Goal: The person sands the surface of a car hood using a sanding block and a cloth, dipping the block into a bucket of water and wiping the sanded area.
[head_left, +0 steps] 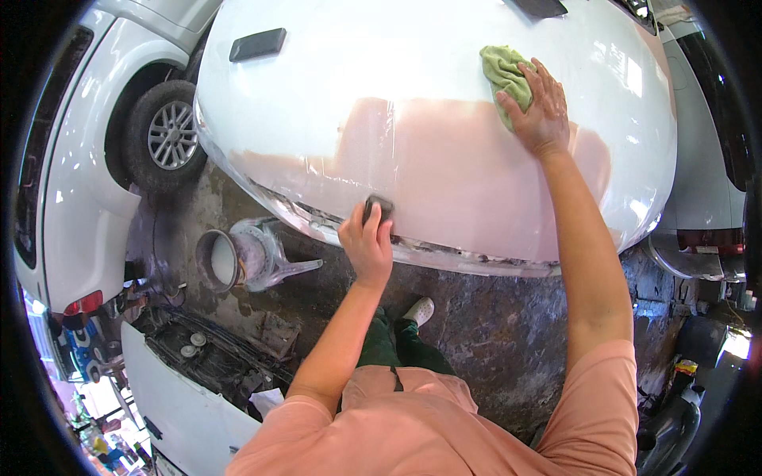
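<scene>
A white car hood [317,71] with a pinkish-beige filler patch [468,166] spreads before me, its surface wet and shiny. My left hand [367,242] grips a small dark sanding block [379,208] against the hood near its front edge. Farther up on the right, my right hand [541,111] lies on a crumpled green cloth [502,75], its fingers partly spread over the cloth's right side. A dark rectangular block [258,44] rests on the hood at the far left, touched by neither hand.
A bucket of whitish liquid [225,260] stands beside a pale plastic stool [270,250] below the hood's left edge. A white vehicle [79,159] with its wheel [163,135] is at left; a grey car [702,159] is at right. A loose white panel [182,397] lies lower left.
</scene>
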Tool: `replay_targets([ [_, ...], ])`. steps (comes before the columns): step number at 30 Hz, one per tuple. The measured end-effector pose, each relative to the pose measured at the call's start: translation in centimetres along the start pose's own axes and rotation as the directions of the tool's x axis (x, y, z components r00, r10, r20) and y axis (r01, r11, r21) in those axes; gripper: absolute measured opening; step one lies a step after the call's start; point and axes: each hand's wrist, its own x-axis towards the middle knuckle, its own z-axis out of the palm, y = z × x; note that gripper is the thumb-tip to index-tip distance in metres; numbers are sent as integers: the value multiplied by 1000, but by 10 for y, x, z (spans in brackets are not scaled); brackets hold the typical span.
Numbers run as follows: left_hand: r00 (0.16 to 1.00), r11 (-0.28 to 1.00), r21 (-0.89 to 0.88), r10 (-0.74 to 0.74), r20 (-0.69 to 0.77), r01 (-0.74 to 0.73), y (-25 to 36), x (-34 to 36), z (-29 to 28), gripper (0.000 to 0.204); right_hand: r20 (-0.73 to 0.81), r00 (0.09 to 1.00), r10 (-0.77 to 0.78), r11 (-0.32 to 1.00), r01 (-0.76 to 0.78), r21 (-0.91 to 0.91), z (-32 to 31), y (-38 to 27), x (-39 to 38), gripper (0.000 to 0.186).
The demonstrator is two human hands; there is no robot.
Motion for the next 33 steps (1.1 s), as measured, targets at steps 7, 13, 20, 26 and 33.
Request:
replay_targets([
  [7,996,999,36,21,92,-24,13,202,10,31,-6,1000,-18,1000,18,8,3,-5,-1,71],
  [13,999,995,85,45,-19,-43,4,81,9,42,15,1000,18,1000,-18,-6,-2,1,-5,73],
  [20,992,998,58,32,123,-39,-2,167,-5,35,-1,1000,-6,1000,6,-13,0,1,-1,73],
  [26,989,995,24,88,123,-92,-24,112,-15,34,5,1000,5,1000,-5,-16,-3,1,-3,73],
  [33,992,993,112,30,123,-44,0,205,3,36,-29,999,-26,1000,26,7,-1,-2,-1,74],
])
